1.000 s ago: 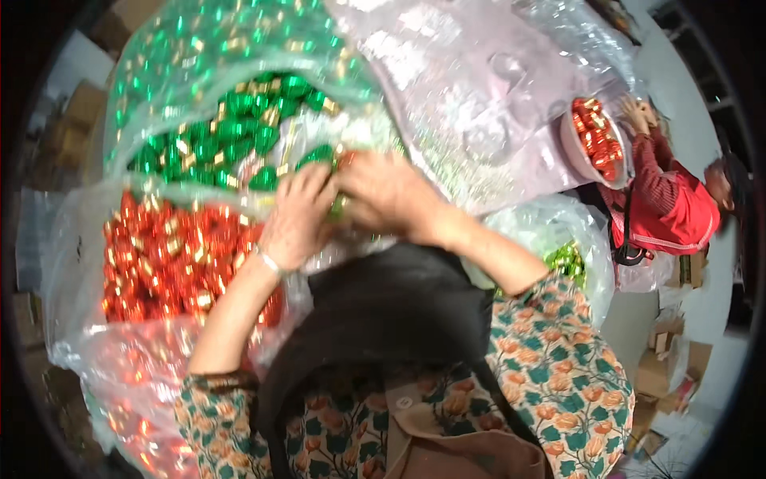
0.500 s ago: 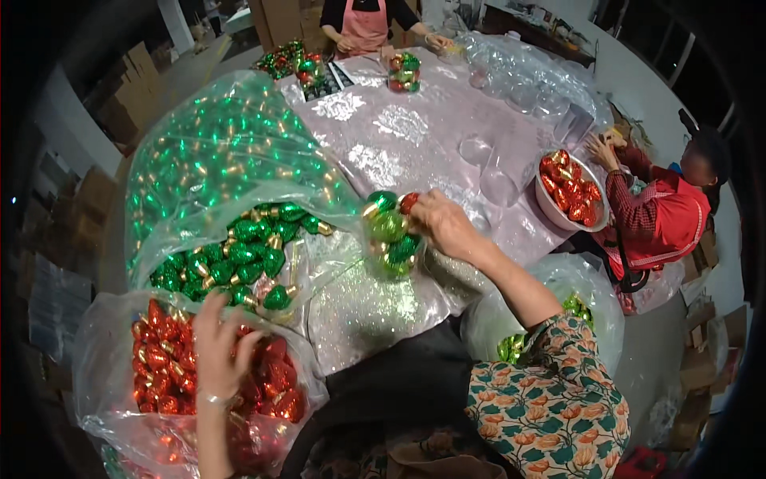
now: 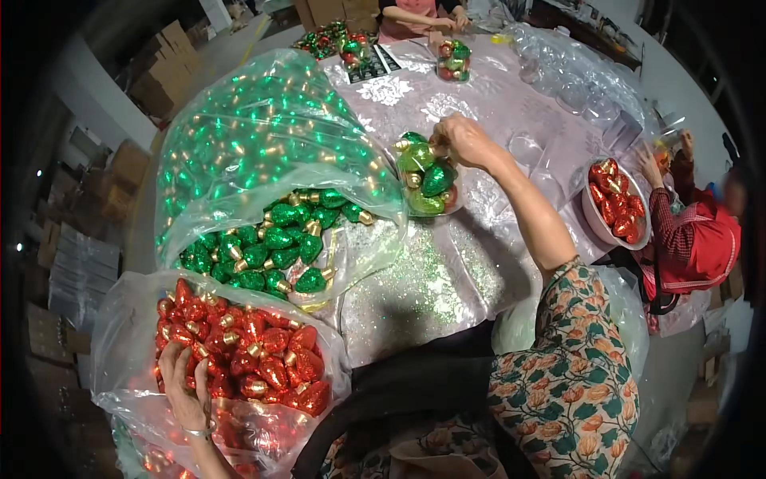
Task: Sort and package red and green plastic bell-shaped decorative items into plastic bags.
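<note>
My left hand [image 3: 185,393] is over the red glitter bulb ornaments [image 3: 275,371] in a clear plastic bag [image 3: 120,343]. Its fingers are bent and apart, with nothing seen in them. My right hand [image 3: 472,142] pinches the upper right rim of a clear plastic container [image 3: 435,212] on the table. Inside the container are dark green bulbs [image 3: 438,179], lime green bulbs [image 3: 416,156] and a bit of red low on the right side. Beyond the red ones, dark green bulbs with gold caps [image 3: 281,238] spill from the mouth of a large clear bag [image 3: 263,120].
A white bowl of red bulbs [image 3: 614,203] stands at the right, near a co-worker in a red vest [image 3: 702,243]. Another person in a pink apron [image 3: 403,30] works at the far edge, near a filled container [image 3: 453,62]. Clear empty containers [image 3: 574,96] lie at the far right.
The container has slid farther from me, with my right hand at its rim. The red bulb my right hand held is no longer in its fingers. My left hand has lowered onto the red bulbs.
</note>
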A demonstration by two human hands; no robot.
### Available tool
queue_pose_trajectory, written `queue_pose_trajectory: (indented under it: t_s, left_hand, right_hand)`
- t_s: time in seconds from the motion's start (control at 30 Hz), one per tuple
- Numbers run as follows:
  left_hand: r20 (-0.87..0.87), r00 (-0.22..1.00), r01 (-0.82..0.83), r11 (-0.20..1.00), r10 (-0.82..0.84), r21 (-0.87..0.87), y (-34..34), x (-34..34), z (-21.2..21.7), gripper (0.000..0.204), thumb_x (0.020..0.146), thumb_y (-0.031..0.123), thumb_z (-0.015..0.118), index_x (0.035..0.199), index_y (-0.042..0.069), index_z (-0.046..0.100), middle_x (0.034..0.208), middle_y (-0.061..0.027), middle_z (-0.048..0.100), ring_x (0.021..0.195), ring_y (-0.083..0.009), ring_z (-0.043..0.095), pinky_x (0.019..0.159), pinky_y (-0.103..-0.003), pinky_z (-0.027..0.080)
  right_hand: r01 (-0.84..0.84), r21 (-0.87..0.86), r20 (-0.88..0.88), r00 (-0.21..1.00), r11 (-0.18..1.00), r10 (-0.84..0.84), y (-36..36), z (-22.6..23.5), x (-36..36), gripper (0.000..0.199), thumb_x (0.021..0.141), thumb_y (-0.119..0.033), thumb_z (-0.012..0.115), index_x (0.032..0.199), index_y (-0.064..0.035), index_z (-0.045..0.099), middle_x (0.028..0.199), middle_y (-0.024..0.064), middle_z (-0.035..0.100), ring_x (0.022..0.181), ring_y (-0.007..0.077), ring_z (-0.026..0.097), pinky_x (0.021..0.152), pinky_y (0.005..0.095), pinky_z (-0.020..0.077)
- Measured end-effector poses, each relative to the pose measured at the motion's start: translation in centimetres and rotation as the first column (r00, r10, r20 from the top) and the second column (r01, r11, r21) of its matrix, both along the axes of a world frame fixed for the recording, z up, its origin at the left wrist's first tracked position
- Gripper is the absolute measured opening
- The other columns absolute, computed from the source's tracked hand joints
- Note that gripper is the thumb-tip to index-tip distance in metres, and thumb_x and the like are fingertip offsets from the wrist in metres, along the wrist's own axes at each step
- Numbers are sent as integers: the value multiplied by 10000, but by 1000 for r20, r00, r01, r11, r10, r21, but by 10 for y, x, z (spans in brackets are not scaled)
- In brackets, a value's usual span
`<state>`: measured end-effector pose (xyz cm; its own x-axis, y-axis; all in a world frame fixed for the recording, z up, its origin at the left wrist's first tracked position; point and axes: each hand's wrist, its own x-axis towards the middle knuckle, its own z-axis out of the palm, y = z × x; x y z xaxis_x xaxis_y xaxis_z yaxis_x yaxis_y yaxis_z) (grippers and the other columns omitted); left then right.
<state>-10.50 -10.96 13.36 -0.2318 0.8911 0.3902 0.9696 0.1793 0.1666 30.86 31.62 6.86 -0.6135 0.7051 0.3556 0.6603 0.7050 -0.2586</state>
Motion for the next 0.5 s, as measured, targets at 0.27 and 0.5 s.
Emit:
queue_pose_trajectory:
  t_s: [0.27, 0.5]
  left_hand:
    - [112, 989, -94, 996, 94, -8, 6, -27, -12, 206, 804, 39, 602, 978, -69, 575, 1105, -184, 546, 1033, -316, 521, 907, -374, 400]
    - [156, 974, -161, 987, 162, -20, 0, -52, -41, 215, 822, 82, 598, 965, -78, 584, 1034, -179, 582, 990, -297, 543, 903, -353, 395]
  right_hand:
    - [105, 265, 44, 992, 958, -121, -46, -2, 14, 114, 663, -35, 604, 775, -11, 592, 819, 139, 593, 831, 299, 550, 720, 366, 485]
    - [275, 366, 125, 932, 889, -339, 28, -76, 4, 124, 660, -5, 591, 781, 11, 571, 860, 158, 569, 904, 338, 531, 772, 387, 484]
